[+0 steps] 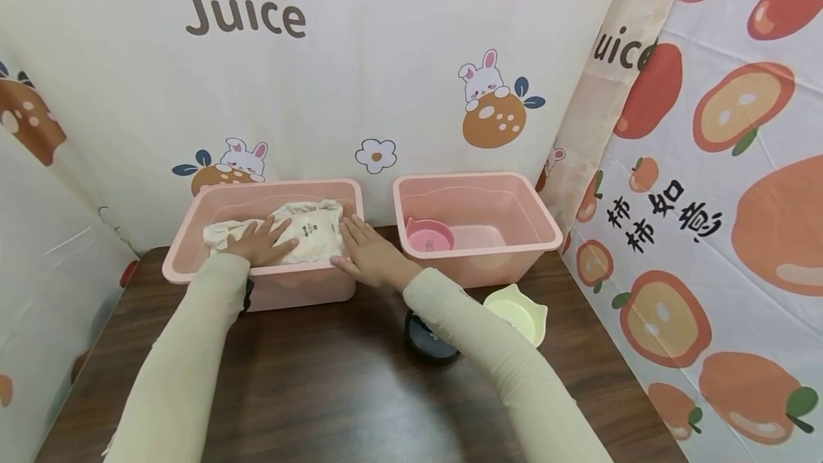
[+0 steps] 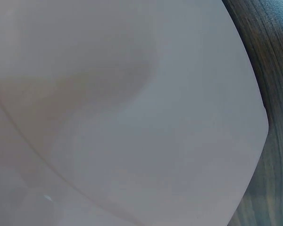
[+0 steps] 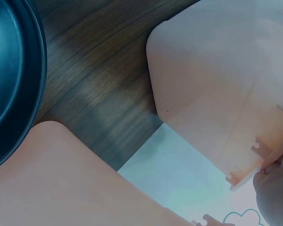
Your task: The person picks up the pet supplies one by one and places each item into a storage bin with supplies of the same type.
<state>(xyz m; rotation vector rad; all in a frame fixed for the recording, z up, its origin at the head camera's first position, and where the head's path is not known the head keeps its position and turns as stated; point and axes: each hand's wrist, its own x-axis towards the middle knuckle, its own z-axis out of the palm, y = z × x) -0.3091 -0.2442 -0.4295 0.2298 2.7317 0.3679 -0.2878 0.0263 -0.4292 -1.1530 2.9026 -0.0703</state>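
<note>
A white cloth item (image 1: 311, 234) with small dark print lies crumpled in the left pink bin (image 1: 302, 290). My left hand (image 1: 260, 243) rests on the cloth with its fingers spread and straight. At the bin's right rim lies my right hand (image 1: 374, 252), its fingers extended over the edge beside the cloth and its thumb towards the front. In the right wrist view only part of that hand (image 3: 276, 188) shows by the rim. The left wrist view is filled by the bin's pale wall (image 2: 179, 122); no fingers are visible there.
A second pink bin (image 1: 479, 257) stands to the right, with a pink cat-eared bowl (image 1: 431, 236) inside. In front of it, on the dark wooden table (image 1: 321, 391), are a black bowl (image 1: 427, 343) and a light yellow-green cat-eared bowl (image 1: 519, 313). Printed curtains surround the table.
</note>
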